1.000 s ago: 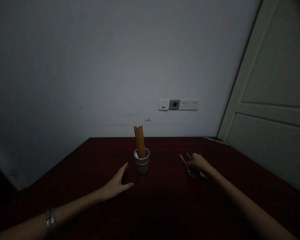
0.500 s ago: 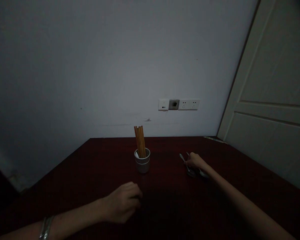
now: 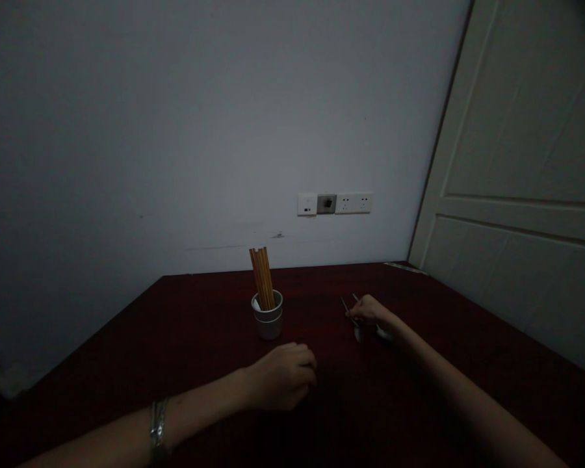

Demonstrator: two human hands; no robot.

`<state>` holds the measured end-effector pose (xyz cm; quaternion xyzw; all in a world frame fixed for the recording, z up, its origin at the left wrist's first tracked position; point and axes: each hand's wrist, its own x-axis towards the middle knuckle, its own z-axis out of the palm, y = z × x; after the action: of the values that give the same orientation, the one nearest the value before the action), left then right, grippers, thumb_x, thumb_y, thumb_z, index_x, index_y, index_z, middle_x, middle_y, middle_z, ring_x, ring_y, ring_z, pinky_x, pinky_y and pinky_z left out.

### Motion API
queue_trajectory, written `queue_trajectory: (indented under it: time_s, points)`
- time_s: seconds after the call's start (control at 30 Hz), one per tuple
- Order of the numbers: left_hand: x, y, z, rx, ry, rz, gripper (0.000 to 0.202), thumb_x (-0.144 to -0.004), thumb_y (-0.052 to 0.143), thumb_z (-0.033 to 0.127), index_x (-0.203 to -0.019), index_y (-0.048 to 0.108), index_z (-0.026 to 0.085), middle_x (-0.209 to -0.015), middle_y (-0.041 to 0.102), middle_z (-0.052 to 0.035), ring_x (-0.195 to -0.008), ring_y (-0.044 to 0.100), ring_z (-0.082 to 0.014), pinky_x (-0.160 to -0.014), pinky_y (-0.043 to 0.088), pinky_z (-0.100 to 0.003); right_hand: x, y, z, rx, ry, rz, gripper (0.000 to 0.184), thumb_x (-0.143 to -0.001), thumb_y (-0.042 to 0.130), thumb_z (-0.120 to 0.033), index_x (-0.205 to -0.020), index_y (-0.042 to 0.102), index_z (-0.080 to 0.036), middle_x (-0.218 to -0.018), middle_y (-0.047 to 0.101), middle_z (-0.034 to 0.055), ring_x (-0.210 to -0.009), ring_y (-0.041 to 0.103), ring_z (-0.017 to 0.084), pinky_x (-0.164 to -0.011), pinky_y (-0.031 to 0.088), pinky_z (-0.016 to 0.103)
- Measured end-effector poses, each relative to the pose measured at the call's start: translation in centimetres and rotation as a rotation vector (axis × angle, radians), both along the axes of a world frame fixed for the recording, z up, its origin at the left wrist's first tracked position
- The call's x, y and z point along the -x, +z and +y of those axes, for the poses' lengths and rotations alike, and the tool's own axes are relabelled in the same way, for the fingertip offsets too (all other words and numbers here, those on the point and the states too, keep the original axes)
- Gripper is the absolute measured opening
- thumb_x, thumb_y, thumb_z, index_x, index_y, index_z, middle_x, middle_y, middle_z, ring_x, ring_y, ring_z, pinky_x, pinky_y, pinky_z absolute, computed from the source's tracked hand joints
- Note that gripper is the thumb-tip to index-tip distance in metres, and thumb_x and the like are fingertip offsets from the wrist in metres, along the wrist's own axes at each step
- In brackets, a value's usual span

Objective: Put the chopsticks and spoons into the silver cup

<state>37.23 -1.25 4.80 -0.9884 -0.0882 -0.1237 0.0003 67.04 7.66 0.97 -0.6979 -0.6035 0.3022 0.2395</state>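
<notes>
On the right of the dark red table, my right hand point(image 3: 366, 309) is closed, its fingertips pinching the handle of a metal spoon point(image 3: 357, 334). Beside it lies a second spoon point(image 3: 384, 334), partly covered by the hand and wrist. A grey metal cup point(image 3: 269, 325) stands upright left of the spoons, holding a bundle of wooden chopsticks point(image 3: 264, 279) and something white against its inner wall. My left hand point(image 3: 285, 378) hovers in front of the cup, fingers curled in and nothing seen in them. A silvery bracelet point(image 3: 158, 426) circles my left wrist.
The table point(image 3: 199, 312) runs back to a pale wall point(image 3: 224, 130) with a row of sockets point(image 3: 353, 203). A cream panelled door point(image 3: 517, 162) borders the right side. A thin strip point(image 3: 404, 267) lies at the far right corner of the table.
My left hand has moved right, towards the spoons. My right hand stays at the spoons, and the pinched spoon has turned a little. The whole view has shifted slightly.
</notes>
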Motion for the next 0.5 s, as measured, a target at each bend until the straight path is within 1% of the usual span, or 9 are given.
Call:
queue_trajectory:
  time_s: [0.07,0.13,0.2,0.3,0.37,0.5]
  points:
    - [-1.0,0.2,0.8,0.018,0.034,-0.05,0.02,-0.074,0.046,0.008,-0.089,0.056,0.017,-0.09,0.055,-0.0047,-0.083,0.05,-0.0144,-0.073,0.041,-0.027,0.2,0.8,-0.3,0.06,-0.021,0.07,0.034,-0.061,0.064,-0.036,-0.04,0.048,-0.014,-0.031,0.036,-0.0066,-0.029,0.029,0.003,-0.03,0.02,0.017]
    - [-2.0,0.5,1.8,0.025,0.09,-0.109,0.022,-0.079,0.043,0.011,-0.097,0.055,0.016,-0.091,0.054,-0.0065,-0.085,0.049,-0.0152,-0.076,0.041,-0.027,0.6,2.0,-0.8,0.096,0.004,0.152,0.033,-0.059,0.066,-0.038,-0.043,0.05,-0.014,-0.033,0.037,-0.0071,-0.03,0.028,0.002,-0.031,0.018,0.016]
    - [-3.0,0.8,2.8,0.008,0.15,-0.16,0.023,-0.083,0.04,0.014,-0.102,0.053,0.015,-0.093,0.053,-0.008,-0.088,0.048,-0.0163,-0.076,0.042,-0.029,1.3,3.2,-1.4,0.109,0.079,0.215,0.032,-0.057,0.068,-0.039,-0.046,0.052,-0.013,-0.035,0.039,-0.0072,-0.031,0.028,0.002,-0.031,0.017,0.016]
    - [-4.2,1.4,4.5,-0.056,0.224,-0.223,0.024,-0.084,0.041,0.019,-0.106,0.051,0.014,-0.094,0.051,-0.0091,-0.089,0.047,-0.0182,-0.076,0.042,-0.031,2.5,5.2,-2.8,0.129,0.205,0.244,0.031,-0.056,0.069,-0.04,-0.048,0.056,-0.013,-0.038,0.043,-0.0065,-0.033,0.029,0.002,-0.032,0.017,0.016]
    - [-4.7,1.9,5.4,-0.101,0.216,-0.231,0.024,-0.085,0.042,0.022,-0.105,0.051,0.014,-0.093,0.049,-0.0089,-0.088,0.046,-0.0187,-0.076,0.042,-0.032,3.3,6.3,-3.7,0.132,0.295,0.228,0.031,-0.056,0.069,-0.04,-0.049,0.057,-0.013,-0.04,0.045,-0.0056,-0.035,0.031,0.002,-0.033,0.018,0.016]
    - [-5.2,3.0,5.9,-0.158,0.085,-0.144,0.022,-0.086,0.04,0.024,-0.098,0.055,0.014,-0.087,0.049,-0.0079,-0.084,0.046,-0.0173,-0.073,0.041,-0.03,4.4,7.7,-5.0,0.151,0.41,0.193,0.028,-0.054,0.071,-0.039,-0.053,0.062,-0.013,-0.046,0.052,-0.0039,-0.04,0.039,0.004,-0.035,0.023,0.015]
